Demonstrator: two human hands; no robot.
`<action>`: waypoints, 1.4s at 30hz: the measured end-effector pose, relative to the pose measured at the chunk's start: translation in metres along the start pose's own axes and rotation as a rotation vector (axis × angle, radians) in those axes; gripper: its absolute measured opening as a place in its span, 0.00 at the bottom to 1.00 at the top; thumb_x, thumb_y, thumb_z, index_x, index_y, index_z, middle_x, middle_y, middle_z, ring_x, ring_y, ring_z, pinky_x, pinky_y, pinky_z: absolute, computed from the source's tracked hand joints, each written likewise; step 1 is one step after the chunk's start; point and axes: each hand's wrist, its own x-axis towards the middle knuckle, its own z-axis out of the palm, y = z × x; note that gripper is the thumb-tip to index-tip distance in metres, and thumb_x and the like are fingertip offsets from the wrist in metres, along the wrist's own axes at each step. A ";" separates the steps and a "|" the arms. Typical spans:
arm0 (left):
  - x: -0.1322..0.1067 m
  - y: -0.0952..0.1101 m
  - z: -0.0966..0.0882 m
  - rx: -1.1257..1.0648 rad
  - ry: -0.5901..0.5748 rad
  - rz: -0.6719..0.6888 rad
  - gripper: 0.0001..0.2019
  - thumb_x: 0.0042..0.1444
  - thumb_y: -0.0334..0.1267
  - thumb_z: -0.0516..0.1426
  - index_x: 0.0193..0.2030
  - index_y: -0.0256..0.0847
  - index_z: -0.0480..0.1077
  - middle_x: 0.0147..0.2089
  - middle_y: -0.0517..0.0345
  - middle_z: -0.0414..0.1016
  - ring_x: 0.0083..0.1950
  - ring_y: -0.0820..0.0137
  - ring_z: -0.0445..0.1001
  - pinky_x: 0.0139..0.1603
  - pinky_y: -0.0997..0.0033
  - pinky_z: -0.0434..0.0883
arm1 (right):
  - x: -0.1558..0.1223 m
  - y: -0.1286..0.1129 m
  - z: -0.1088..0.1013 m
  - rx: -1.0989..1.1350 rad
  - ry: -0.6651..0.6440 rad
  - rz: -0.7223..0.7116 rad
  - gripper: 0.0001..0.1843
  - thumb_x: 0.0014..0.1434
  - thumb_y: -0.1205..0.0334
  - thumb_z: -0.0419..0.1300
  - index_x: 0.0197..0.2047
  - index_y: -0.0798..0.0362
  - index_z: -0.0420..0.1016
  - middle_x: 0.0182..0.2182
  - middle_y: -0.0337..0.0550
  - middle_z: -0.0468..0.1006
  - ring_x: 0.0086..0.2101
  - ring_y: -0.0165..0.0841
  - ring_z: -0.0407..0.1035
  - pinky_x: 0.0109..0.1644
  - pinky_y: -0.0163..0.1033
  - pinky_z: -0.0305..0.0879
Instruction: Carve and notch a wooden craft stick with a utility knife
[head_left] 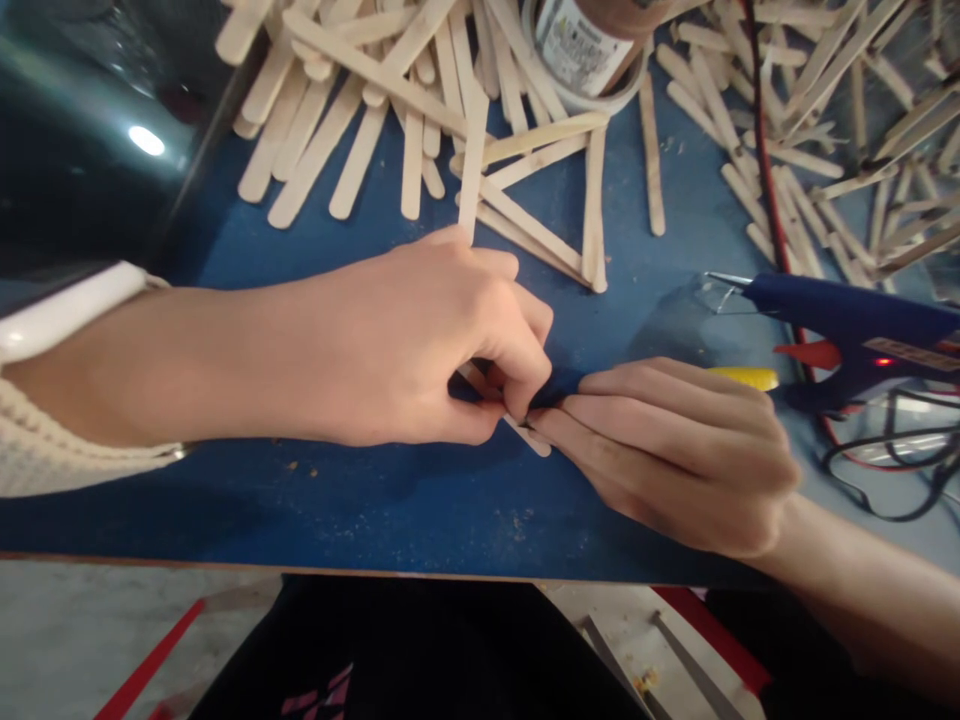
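My left hand [487, 330] is closed in a pinch around a wooden craft stick [536, 442]; its rounded end pokes out below the fingertips, and most of it is hidden. My right hand [675, 450] has its fingers pressed together, their tips meeting the same stick beside the left fingertips. A small dark bit shows where both hands meet, too small to name. Another craft stick [474, 160] runs up from behind my left hand. Just above lies a triangle of joined craft sticks [595, 210].
Loose sticks [352, 150] pile at the back left, more [806, 215] at the right. A jar [589, 45] stands in a white ring. The blue glue gun [847, 315], its red light on, lies right, near a yellow handle [750, 378] and cables [885, 470]. The blue table's edge [225, 566] is close.
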 end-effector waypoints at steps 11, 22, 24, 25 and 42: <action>0.001 0.000 0.000 0.041 0.014 -0.003 0.09 0.62 0.38 0.63 0.33 0.57 0.83 0.38 0.67 0.82 0.40 0.67 0.74 0.57 0.59 0.68 | 0.001 -0.002 0.003 0.049 0.059 0.011 0.08 0.69 0.72 0.68 0.36 0.53 0.81 0.31 0.34 0.85 0.29 0.29 0.76 0.33 0.43 0.73; 0.002 0.001 0.000 -0.007 -0.002 -0.011 0.08 0.61 0.35 0.63 0.33 0.53 0.83 0.38 0.62 0.83 0.41 0.65 0.75 0.57 0.59 0.70 | 0.005 -0.003 -0.001 0.022 0.018 0.053 0.13 0.70 0.71 0.66 0.32 0.49 0.79 0.27 0.30 0.80 0.26 0.27 0.73 0.30 0.40 0.70; 0.002 0.001 0.001 -0.009 0.004 -0.015 0.09 0.60 0.35 0.64 0.32 0.53 0.83 0.38 0.62 0.83 0.41 0.65 0.75 0.56 0.60 0.71 | 0.004 -0.003 -0.002 0.004 -0.009 0.059 0.13 0.71 0.70 0.65 0.34 0.47 0.80 0.28 0.28 0.79 0.28 0.27 0.76 0.31 0.39 0.72; 0.002 0.001 0.001 -0.010 0.007 -0.012 0.08 0.60 0.34 0.64 0.32 0.53 0.83 0.38 0.63 0.83 0.41 0.65 0.76 0.55 0.60 0.71 | 0.004 -0.004 -0.003 -0.004 -0.016 0.065 0.14 0.72 0.69 0.65 0.33 0.47 0.80 0.27 0.28 0.78 0.28 0.27 0.76 0.31 0.39 0.72; 0.003 0.001 0.003 0.011 0.004 -0.032 0.08 0.52 0.31 0.66 0.29 0.52 0.80 0.36 0.63 0.82 0.43 0.61 0.76 0.54 0.57 0.67 | 0.024 -0.006 -0.023 -0.105 -0.166 -0.075 0.26 0.73 0.71 0.59 0.22 0.47 0.73 0.21 0.34 0.69 0.22 0.28 0.68 0.26 0.42 0.62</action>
